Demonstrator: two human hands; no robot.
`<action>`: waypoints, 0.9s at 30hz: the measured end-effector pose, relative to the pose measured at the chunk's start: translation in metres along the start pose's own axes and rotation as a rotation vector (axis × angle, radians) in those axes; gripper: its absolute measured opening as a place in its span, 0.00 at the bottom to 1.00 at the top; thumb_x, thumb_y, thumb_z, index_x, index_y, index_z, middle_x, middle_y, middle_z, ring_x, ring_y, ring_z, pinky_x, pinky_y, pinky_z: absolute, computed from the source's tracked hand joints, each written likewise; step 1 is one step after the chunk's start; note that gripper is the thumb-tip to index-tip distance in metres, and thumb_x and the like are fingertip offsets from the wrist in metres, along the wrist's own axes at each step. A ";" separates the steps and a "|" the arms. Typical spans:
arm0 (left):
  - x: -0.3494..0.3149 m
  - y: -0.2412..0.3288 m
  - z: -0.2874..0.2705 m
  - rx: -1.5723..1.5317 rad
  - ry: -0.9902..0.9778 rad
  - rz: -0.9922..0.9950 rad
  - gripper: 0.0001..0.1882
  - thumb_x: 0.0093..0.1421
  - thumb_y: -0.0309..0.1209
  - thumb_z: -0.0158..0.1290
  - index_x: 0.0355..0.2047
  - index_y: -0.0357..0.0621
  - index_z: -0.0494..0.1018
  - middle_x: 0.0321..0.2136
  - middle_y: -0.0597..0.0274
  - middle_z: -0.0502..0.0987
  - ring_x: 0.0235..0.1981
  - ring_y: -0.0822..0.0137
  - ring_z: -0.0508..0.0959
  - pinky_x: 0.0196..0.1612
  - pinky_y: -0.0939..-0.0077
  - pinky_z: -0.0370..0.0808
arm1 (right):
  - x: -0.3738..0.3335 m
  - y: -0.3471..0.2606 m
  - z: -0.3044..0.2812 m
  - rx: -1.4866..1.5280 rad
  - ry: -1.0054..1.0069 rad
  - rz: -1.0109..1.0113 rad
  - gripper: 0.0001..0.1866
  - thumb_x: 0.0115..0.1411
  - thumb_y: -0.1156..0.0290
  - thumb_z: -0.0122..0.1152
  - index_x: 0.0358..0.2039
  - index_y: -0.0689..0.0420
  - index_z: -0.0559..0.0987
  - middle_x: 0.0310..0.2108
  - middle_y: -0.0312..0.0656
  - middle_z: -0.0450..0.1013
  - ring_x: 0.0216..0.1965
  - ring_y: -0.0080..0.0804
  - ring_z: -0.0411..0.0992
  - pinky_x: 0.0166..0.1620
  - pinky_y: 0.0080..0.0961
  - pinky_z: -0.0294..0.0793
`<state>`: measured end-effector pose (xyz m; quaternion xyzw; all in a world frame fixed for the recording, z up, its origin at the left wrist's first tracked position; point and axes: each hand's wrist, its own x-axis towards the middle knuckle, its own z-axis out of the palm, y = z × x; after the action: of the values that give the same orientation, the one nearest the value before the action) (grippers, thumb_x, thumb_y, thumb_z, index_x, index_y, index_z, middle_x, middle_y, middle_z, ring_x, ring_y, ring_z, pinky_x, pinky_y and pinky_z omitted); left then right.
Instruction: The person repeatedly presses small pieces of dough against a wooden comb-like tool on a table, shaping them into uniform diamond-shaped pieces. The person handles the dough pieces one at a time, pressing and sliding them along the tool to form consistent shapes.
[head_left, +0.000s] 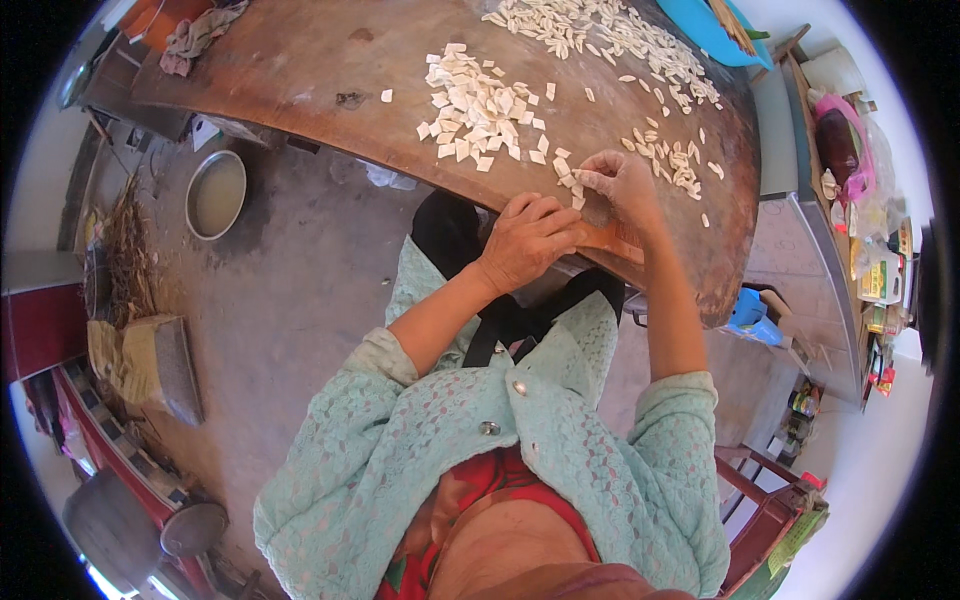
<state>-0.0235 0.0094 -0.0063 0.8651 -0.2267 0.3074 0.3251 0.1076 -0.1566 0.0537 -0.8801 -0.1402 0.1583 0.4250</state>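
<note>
Left hand: we see the left hand [527, 238] at the table's near edge, fingers curled inward; whether it holds anything we cannot tell.
Right hand: the right hand [620, 180], at 1 o'clock from the left one, pinches a small white dough piece [578, 180] between narrow fingertips.
Dough pile: we note cut white dough squares [478, 105] heaped at 11 o'clock from the right hand, on the wooden table [300, 70].
Shaped pieces: folded pieces [610, 30] are spread along the table's far side at 12 o'clock, with a smaller group [672, 158] at 2 o'clock just beside the right hand.
Packages: at 3 o'clock, boxes and packets in yellow, green and red [880, 280] stand on a shelf; a pink bag [850, 150] lies above them.
Containers: a round metal basin [215, 193] sits on the floor at 9 o'clock, holding pale liquid; a blue tray [700, 30] with sticks lies at 1 o'clock; a blue tub [750, 310] stands under the table at 4 o'clock.
Cloth: a crumpled rag [200, 35] rests at the table's 10 o'clock corner.
</note>
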 end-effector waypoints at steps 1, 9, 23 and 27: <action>0.001 0.000 0.000 -0.001 0.003 -0.007 0.17 0.48 0.36 0.65 0.40 0.53 0.80 0.48 0.73 0.77 0.49 0.66 0.74 0.57 0.62 0.67 | -0.001 -0.003 -0.004 0.053 -0.005 0.032 0.09 0.56 0.70 0.72 0.33 0.62 0.83 0.25 0.35 0.79 0.25 0.20 0.72 0.31 0.23 0.72; 0.006 0.008 -0.002 -0.068 0.014 -0.095 0.17 0.51 0.37 0.65 0.42 0.50 0.79 0.48 0.69 0.78 0.51 0.61 0.74 0.57 0.60 0.67 | -0.023 0.017 -0.020 0.468 -0.069 0.022 0.10 0.58 0.68 0.73 0.30 0.56 0.78 0.25 0.28 0.73 0.27 0.16 0.69 0.32 0.16 0.69; 0.043 -0.005 -0.007 -0.300 0.213 -0.265 0.12 0.54 0.33 0.65 0.38 0.45 0.79 0.35 0.60 0.80 0.39 0.55 0.77 0.43 0.62 0.72 | -0.044 0.002 0.002 0.729 -0.136 -0.060 0.10 0.59 0.69 0.72 0.35 0.57 0.78 0.34 0.33 0.77 0.33 0.19 0.73 0.37 0.18 0.72; 0.041 -0.003 -0.008 -0.320 0.225 -0.281 0.09 0.54 0.31 0.65 0.34 0.44 0.79 0.33 0.60 0.80 0.38 0.55 0.77 0.42 0.61 0.72 | -0.047 0.009 0.005 0.744 -0.131 -0.078 0.10 0.60 0.70 0.70 0.37 0.58 0.78 0.35 0.33 0.77 0.34 0.19 0.72 0.38 0.17 0.71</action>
<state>0.0044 0.0088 0.0252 0.7861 -0.1125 0.3138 0.5206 0.0635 -0.1766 0.0514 -0.6475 -0.1334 0.2379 0.7115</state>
